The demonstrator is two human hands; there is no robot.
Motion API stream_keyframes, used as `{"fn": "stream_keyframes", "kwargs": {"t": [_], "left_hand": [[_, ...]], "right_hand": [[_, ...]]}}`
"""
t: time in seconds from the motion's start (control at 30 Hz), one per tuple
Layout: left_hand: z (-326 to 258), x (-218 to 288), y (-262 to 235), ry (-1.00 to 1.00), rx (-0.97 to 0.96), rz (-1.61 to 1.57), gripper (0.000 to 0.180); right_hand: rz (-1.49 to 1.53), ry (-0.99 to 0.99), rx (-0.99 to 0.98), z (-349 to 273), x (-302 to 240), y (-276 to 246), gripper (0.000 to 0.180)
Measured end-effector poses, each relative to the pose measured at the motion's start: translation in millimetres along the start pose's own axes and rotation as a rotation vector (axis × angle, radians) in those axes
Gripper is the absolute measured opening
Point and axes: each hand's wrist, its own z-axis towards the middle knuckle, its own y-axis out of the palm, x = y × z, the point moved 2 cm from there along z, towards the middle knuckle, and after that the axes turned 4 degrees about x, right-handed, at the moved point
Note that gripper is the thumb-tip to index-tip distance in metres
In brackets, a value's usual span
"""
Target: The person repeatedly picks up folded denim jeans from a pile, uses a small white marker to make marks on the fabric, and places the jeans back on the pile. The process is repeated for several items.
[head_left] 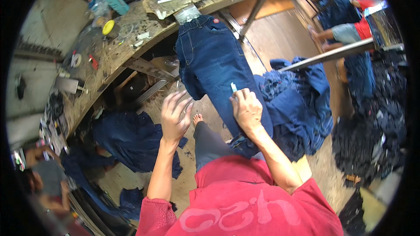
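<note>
Right hand (247, 109) pinches 1 small pale-blue stick (233, 87) over the dark-blue denim jeans (210, 52) at frame centre; half-open left hand (175, 116), seemingly empty, left of centre, should brace them flat.

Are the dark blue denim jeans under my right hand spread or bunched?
Mostly spread: the dark blue denim jeans reach lengthwise from the worn wooden bench toward you, waistband and one long leg showing.
</note>
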Motion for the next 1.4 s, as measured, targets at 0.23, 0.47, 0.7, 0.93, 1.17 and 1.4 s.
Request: {"fn": "stream_keyframes", "kwargs": {"t": [0.23, 0.47, 0.7, 0.93, 1.17, 1.4], "left_hand": [[105, -20, 52, 0.365, -0.232, -0.242, 0.023], [160, 37, 124, 0.797, -0.588, -0.423, 0.024], [165, 40, 174, 1.049, -1.043, -0.291, 0.049], [174, 45, 197, 1.174, -1.223, -0.171, 0.065], [158, 92, 235, 1.027, -1.233, -0.477, 0.071], [125, 134, 236, 1.137, -1.222, -0.390, 0.070]], "right_hand": [[-0.056, 0.241, 0.080, -17, 1, 0, 0.024], [-0.049, 0.943, 0.307, -125, 53, -82, 0.027], [0.183, 1.278, 0.428, -189, -27, -76, 0.108], [0.104, 1.446, 0.668, -234, 0, -29, 0.029], [-0.267, 1.934, 0.406, -311, 81, -123, 0.056], [0.291, 1.560, 0.595, -104, -44, -74, 0.017]]}}
